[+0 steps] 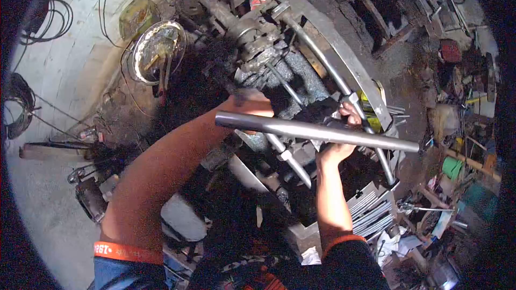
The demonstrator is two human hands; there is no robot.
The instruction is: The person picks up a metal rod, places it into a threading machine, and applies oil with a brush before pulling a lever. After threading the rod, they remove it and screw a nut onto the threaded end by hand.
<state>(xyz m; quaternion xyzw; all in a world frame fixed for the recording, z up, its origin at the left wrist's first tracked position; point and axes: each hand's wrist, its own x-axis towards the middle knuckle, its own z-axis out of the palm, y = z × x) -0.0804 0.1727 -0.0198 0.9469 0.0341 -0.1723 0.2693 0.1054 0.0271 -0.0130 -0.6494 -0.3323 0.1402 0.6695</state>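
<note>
The only writing is a row of white characters on the orange cuff (128, 251) of the left sleeve, too small to read. Near the machine's far left edge a round shiny metal bowl (157, 49) sits tilted, with rusty brown pieces inside; what they are cannot be told. Just beyond it stands a yellowish-green box (137, 15), its contents hidden.

The left hand (251, 103) comes in on a long, nearly straight arm. It rests against the greasy dark metal machine (252, 32), fingers lost in shadow, so its grip cannot be told. The right hand (339, 135), forearm raised steeply, is wrapped tight around a long grey steel tube (269, 125). The tube lies almost level in the air, across the machine's near side, just below the left hand.
</note>
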